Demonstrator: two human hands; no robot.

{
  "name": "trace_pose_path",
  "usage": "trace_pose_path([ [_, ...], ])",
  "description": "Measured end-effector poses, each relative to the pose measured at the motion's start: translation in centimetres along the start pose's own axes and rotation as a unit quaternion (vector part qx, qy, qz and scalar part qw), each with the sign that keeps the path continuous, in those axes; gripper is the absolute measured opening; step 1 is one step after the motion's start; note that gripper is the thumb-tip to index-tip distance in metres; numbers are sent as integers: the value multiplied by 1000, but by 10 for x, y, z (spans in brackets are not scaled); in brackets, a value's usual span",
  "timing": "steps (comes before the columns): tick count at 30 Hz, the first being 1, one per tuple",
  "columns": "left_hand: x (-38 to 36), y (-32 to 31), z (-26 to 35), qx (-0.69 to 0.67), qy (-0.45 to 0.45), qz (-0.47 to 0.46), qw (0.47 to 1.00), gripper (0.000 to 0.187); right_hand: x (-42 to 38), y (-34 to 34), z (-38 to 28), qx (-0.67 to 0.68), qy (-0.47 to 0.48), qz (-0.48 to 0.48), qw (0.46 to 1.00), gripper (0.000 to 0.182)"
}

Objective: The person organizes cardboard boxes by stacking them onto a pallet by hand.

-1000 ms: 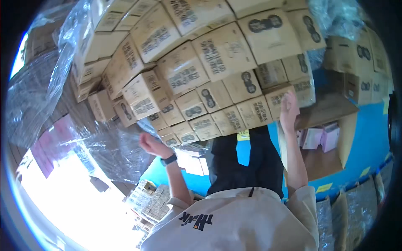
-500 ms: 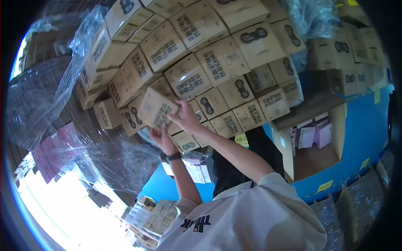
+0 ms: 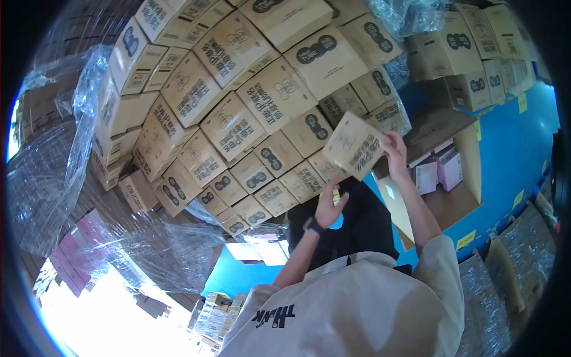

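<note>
Ok so the small carton (image 3: pixel 355 146) just swung over to the right side: right hand (image 3: pixel 397 157) pinching its edge, left hand (image 3: pixel 328 208) off it, fingers spread nearby.

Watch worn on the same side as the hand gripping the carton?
No: the right hand grips the carton, while the watch is on the left hand's wrist.

We see matt brown cardboard on the box (image 3: pixel 355 146) in our right grip (image 3: pixel 389 153), glossy, crinkled clear plastic wrap (image 3: pixel 411 16) beyond it, and matt black cloth trousers (image 3: pixel 357 229) nearer us.
</note>
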State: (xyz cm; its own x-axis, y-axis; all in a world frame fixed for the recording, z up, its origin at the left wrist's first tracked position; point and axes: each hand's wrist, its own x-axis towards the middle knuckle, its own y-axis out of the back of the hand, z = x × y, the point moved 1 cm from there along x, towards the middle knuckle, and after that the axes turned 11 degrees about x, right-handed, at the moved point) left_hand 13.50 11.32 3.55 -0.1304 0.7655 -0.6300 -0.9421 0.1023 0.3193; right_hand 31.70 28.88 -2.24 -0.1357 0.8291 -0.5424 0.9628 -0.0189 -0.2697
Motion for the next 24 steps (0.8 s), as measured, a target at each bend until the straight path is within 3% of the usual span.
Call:
trace_pose_path([
  [3,70,-7,-20,28,-90,71,993,66,47,16,4,-4,28,21,999,36],
  [5,104,11,2,81,-58,72,992,64,73,12,20,44,9,55,997,36],
  [8,139,37,9,55,-15,68,996,62,105,5,59,-92,75,41,992,36],
  [11,156,43,-11,75,-26,87,993,60,118,6,62,-141,50,21,988,36],
  [14,152,44,-11,83,-10,56,995,59,124,-15,24,-240,-2,-44,970,50],
  [17,155,23,-43,18,14,31,999,62,132,-30,16,-299,-78,24,951,64],
  [20,163,4,-51,1,10,30,999,64,139,-25,13,-178,-110,-78,975,73],
  [24,168,0,-21,-81,55,2,995,65,149,1,35,-116,-66,-145,980,69],
])
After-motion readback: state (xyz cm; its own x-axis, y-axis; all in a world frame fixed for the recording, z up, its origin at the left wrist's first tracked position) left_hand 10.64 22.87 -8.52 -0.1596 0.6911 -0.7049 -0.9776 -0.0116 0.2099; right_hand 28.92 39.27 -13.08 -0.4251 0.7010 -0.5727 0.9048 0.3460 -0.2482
